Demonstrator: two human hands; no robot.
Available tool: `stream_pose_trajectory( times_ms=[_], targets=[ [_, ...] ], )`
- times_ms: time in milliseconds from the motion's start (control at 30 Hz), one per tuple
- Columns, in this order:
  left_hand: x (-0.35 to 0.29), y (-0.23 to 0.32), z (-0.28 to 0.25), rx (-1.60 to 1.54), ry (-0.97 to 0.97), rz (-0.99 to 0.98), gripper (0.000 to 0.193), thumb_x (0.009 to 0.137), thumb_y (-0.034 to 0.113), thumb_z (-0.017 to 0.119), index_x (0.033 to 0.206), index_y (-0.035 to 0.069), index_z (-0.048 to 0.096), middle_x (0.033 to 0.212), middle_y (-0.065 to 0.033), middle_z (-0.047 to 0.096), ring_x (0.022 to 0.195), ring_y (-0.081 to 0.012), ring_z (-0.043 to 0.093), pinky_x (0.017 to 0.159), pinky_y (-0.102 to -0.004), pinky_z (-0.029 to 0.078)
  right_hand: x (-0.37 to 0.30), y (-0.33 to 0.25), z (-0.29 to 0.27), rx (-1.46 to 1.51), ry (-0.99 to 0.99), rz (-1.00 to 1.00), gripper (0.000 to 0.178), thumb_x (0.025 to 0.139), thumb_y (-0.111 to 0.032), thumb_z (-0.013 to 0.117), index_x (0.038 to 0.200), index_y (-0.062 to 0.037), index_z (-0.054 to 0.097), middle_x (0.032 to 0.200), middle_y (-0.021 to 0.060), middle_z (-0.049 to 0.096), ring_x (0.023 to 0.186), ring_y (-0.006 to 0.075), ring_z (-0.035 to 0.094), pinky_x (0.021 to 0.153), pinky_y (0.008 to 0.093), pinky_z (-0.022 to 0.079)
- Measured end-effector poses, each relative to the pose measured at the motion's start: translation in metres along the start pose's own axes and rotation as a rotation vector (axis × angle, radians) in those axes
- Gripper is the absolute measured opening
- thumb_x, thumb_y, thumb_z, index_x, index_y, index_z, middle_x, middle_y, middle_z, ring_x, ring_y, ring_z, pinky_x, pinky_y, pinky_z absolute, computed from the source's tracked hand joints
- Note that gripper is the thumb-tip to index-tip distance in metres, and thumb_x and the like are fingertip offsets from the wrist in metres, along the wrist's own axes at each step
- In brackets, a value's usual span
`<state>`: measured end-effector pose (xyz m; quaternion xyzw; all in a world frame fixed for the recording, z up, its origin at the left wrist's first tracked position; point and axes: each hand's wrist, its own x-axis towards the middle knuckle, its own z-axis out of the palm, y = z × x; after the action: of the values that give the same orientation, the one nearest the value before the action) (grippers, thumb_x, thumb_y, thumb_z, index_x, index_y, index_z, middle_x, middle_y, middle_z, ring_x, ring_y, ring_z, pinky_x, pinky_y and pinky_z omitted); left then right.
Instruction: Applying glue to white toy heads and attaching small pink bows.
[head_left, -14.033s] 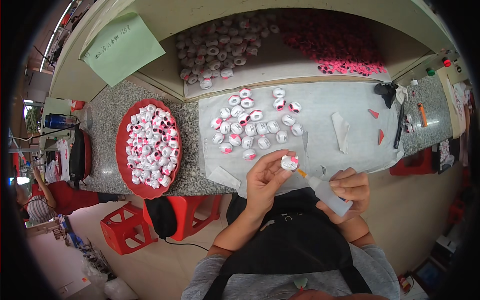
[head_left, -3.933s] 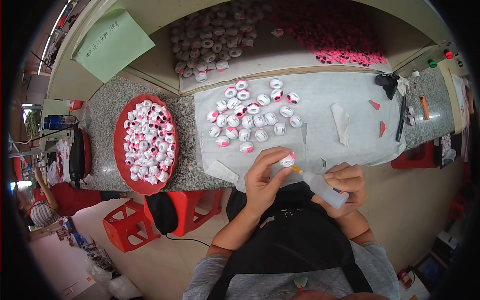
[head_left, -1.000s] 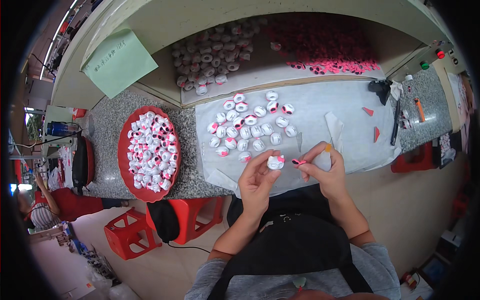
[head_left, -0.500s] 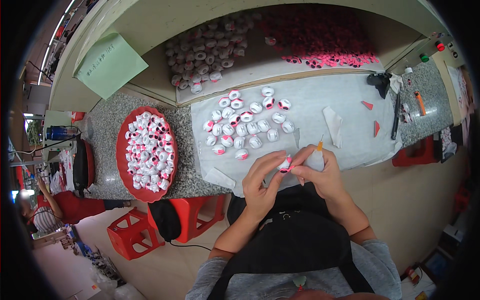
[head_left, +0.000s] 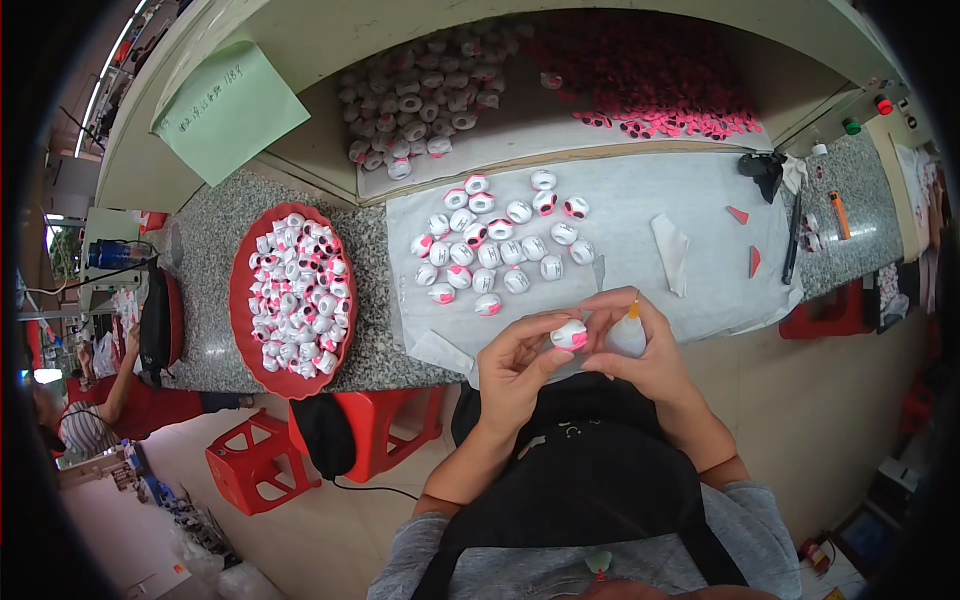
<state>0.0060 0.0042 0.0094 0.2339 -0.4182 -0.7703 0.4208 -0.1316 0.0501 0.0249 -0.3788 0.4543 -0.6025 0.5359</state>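
Observation:
Between the thumb and fingers of my left hand [head_left: 508, 378] is a small round white piece with a pink patch [head_left: 569, 335]. My right hand [head_left: 657, 362] is wrapped round a small translucent squeeze bottle [head_left: 627, 337] with an orange needle tip pointing up. Its thumb and fingertips are close to the white piece; whether they touch it I cannot tell. Just beyond my hands, loose rows of similar white and pink pieces [head_left: 516, 281] lie on a white paper sheet [head_left: 620, 215].
A red scalloped tray [head_left: 238, 290] full of such pieces stands at left. On the shelf are a heap of white pieces [head_left: 410, 103] and many flat pink pieces [head_left: 690, 125]. An orange pen-like tool [head_left: 839, 214] lies at right. Red stools [head_left: 250, 470] and another person [head_left: 95, 410] are at left.
The white piece in my left hand has turned, showing its pink patch toward the right. My right fingers have drawn slightly back from it, and the bottle has tilted a little.

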Motion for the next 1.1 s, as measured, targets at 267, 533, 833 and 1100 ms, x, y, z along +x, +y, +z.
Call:
stream_pose_trajectory(
  times_ms=[267, 533, 833, 1100],
  targets=[
    [-0.001, -0.001, -0.005, -0.025, -0.065, -0.028, 0.023, 0.069, -0.005, 0.055, 0.092, -0.003, 0.052, 0.093, -0.0132, 0.054, 0.097, -0.0212, 0.047, 0.094, -0.0337, 0.025, 0.001, 0.000, -0.001, 0.008, -0.064, 0.050, 0.029, 0.064, 0.002, 0.062, 0.091, 0.0016, 0.053, 0.079, 0.0078, 0.053, 0.053, 0.0071, 0.046, 0.045, 0.0182, 0.036],
    [0.000, -0.009, -0.008, 0.061, -0.125, 0.068, 0.019, 0.070, -0.003, 0.055, 0.088, -0.001, 0.053, 0.091, -0.0119, 0.056, 0.094, -0.0221, 0.049, 0.095, -0.0395, 0.021, -0.002, 0.000, -0.004, 0.047, -0.080, 0.067, 0.024, 0.066, 0.000, 0.061, 0.089, 0.0006, 0.055, 0.074, 0.0050, 0.052, 0.052, 0.0061, 0.045, 0.044, 0.0180, 0.035],
    [-0.001, -0.010, -0.004, 0.159, -0.103, 0.134, 0.018, 0.070, 0.002, 0.056, 0.088, 0.000, 0.053, 0.092, -0.0128, 0.055, 0.091, -0.0213, 0.051, 0.095, -0.0424, 0.019, -0.003, 0.001, -0.003, 0.072, -0.071, 0.071, 0.024, 0.066, -0.001, 0.062, 0.089, 0.0008, 0.055, 0.071, 0.0044, 0.051, 0.051, 0.0060, 0.045, 0.044, 0.0182, 0.035],
    [-0.003, -0.011, 0.000, 0.208, -0.046, 0.141, 0.025, 0.071, -0.001, 0.053, 0.096, -0.002, 0.050, 0.093, -0.0109, 0.054, 0.093, -0.0194, 0.049, 0.095, -0.0419, 0.020, -0.003, -0.004, -0.003, 0.084, -0.031, 0.107, 0.023, 0.066, 0.003, 0.058, 0.088, 0.0042, 0.052, 0.074, 0.0103, 0.054, 0.049, 0.0102, 0.049, 0.042, 0.0196, 0.038]
  ],
)
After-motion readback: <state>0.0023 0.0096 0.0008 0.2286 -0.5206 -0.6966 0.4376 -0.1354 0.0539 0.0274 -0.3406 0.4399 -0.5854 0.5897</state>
